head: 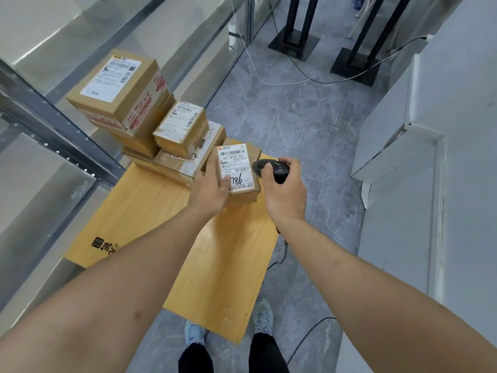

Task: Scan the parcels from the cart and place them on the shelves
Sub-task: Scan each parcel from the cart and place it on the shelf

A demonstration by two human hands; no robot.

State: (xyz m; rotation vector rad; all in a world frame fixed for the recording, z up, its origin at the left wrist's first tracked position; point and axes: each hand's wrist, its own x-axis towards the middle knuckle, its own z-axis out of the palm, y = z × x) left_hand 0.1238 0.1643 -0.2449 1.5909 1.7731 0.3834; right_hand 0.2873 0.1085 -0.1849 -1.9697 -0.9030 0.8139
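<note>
A small cardboard parcel with a white label marked "786" lies at the far right of the wooden cart top. My left hand grips its near left corner, thumb on the label. My right hand holds a black handheld scanner right beside the parcel's right edge, its head over the label. A stack of several more labelled parcels stands on the far left of the cart.
Metal shelves run along the left of the cart. White cabinets line the right side. Black stands and loose cables lie on the grey floor ahead. The scanner's cord hangs down past the cart's right edge.
</note>
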